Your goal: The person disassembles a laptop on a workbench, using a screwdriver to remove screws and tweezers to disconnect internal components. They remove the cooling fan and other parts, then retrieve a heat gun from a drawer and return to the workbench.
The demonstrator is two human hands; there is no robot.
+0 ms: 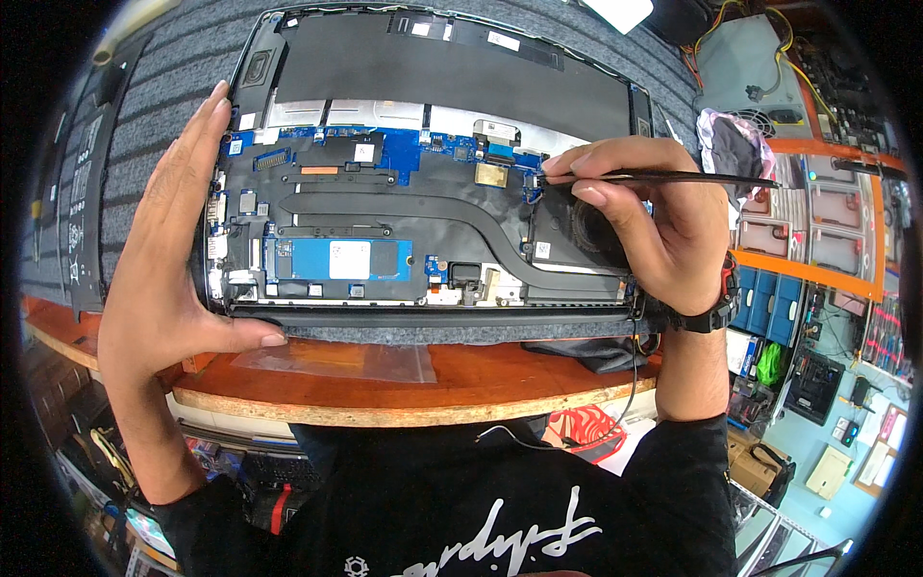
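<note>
An opened laptop chassis (pixel 413 216) lies on a grey ribbed mat, its blue circuit board, dark heat pipe (pixel 404 204) and blue storage stick (pixel 327 258) exposed. Along its left edge my left hand (pixel 159 260) rests with fingers stretched out and thumb apart at the near corner. My right hand (pixel 663 216) pinches slim black tweezers (pixel 711 178) over the right half. Their tip is at a small connector (pixel 535 183) beside the round fan (pixel 588 226); fingers partly hide that spot, and I cannot tell whether the tip touches it.
A dark removed panel (pixel 91 192) lies left on the mat (pixel 173 58). On the orange bench edge (pixel 385 385) sits a clear plastic bag (pixel 336 363). A thin black cable (pixel 630 385) hangs over the near edge. Bundled cloth (pixel 735 154) and a metal power supply (pixel 750 72) stand right.
</note>
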